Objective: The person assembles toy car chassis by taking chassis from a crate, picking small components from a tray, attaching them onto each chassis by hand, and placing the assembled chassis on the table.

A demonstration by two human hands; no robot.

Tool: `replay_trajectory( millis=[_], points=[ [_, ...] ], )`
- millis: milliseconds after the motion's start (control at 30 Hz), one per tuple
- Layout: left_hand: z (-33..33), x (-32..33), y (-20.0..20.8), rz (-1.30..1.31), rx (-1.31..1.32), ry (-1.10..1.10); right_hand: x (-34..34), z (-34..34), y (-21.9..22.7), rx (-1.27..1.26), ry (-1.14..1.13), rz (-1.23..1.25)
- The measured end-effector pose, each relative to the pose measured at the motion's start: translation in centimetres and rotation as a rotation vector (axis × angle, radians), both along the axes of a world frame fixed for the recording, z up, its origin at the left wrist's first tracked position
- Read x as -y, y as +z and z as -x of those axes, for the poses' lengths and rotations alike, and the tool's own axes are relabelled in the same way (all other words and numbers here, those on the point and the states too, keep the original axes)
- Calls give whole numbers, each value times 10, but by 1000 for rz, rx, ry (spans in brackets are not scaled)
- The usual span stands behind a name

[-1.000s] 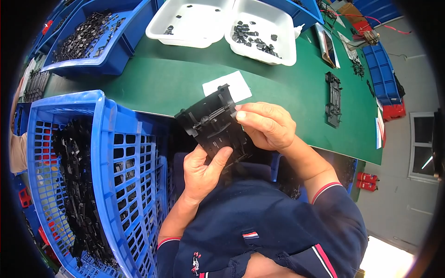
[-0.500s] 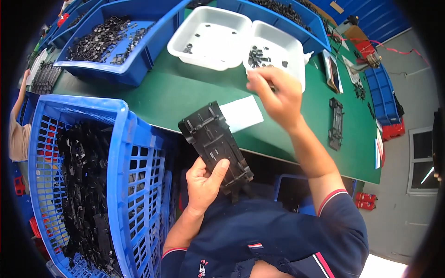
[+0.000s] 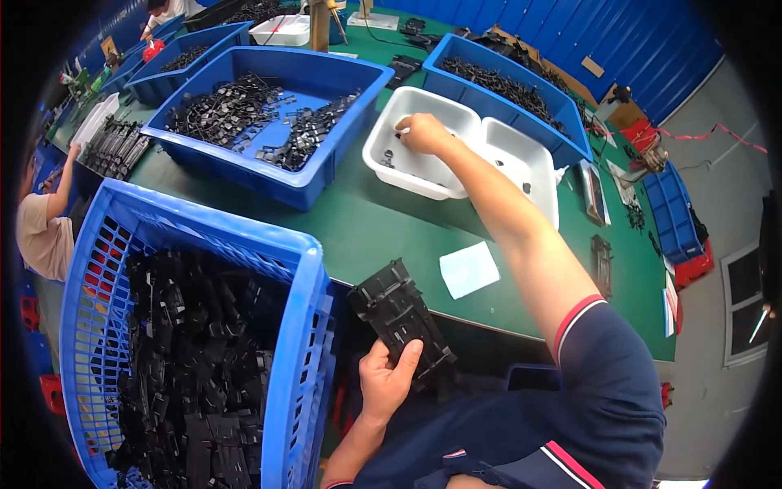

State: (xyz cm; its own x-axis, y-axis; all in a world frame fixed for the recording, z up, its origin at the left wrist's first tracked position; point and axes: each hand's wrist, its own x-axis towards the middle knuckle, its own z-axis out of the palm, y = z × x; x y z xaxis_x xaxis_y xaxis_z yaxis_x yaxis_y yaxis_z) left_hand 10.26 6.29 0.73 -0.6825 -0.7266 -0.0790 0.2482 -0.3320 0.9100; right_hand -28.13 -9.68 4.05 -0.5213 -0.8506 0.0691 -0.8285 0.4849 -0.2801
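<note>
My left hand (image 3: 389,379) grips a long black plastic housing (image 3: 403,314) by its near part, thumb on top, holding it tilted in front of the table edge. My right hand (image 3: 425,133) reaches into the left white tray (image 3: 415,187), its fingers pinched together low in it. Whatever they hold is too small or hidden to make out. A few small black clips (image 3: 388,155) lie in this tray near its left side. More small black pieces lie in the right white tray (image 3: 542,163), partly behind my right forearm.
A blue basket (image 3: 303,334) full of black housings stands at my left. Behind it, a blue bin (image 3: 244,181) holds small black parts; another blue bin (image 3: 574,145) stands beyond the trays. White paper (image 3: 469,270) and another black housing (image 3: 601,265) lie on the green table. A co-worker (image 3: 49,220) is far left.
My right hand has moved from over the right tray's near edge leftward into the left tray. My left hand still holds the housing. The whole view has shifted, showing more at the left.
</note>
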Motion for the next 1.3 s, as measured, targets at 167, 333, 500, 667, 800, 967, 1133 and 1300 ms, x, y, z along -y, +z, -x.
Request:
replay_trajectory(
  millis=[167,333,500,667,800,967,1133,1300],
  points=[
    [-5,12,-6,13,-17,15,7,1,-2,-62,31,-69],
    [6,10,-7,25,-19,-25,-8,22,2,-93,126,105],
    [11,8,-10,-17,-14,-38,-77,-37,41,659,66,622],
    [32,5,-5,-45,-73,-99,-186,-80,56,669,95,565],
    [46,3,-2,-65,-76,-146,-243,-91,35,832,-16,574],
    [61,-4,-6,-83,-70,-147,-276,-96,7,915,-112,554],
    [70,-8,-6,-132,-55,-158,-277,-108,-5,447,-74,498],
    [73,-10,-8,-151,-36,-160,-272,-107,-16,173,126,526]
  ],
)
